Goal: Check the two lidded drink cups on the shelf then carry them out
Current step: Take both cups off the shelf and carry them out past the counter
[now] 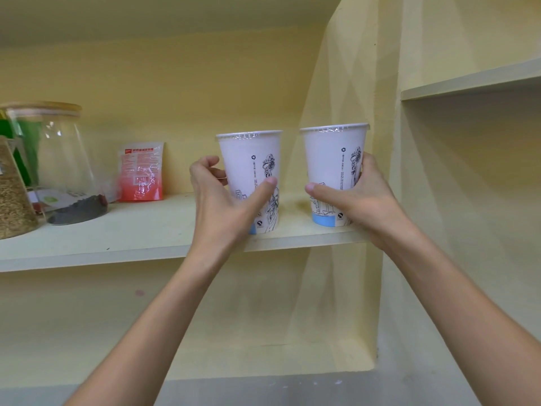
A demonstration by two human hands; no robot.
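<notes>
2 white lidded drink cups stand upright on the pale yellow shelf, near its front edge and toward its right end. The left cup and the right cup sit side by side, apart from each other, each printed with a black line drawing and a blue band at the base. Each carries a clear plastic lid seated on the rim.

The left hand wraps the left cup: thumb across the front of the wall, fingers curled round the far left side. The right hand wraps the right cup: thumb on the front, fingers round the right side. Both grips sit at mid-height. Whether either base has left the shelf cannot be told.

Further left on the same shelf, well apart from the cups: a red and white pouch leaning against the back wall, a clear glass jar with a wooden lid and dark contents at the bottom, and a second jar of tan grain at the frame edge.
</notes>
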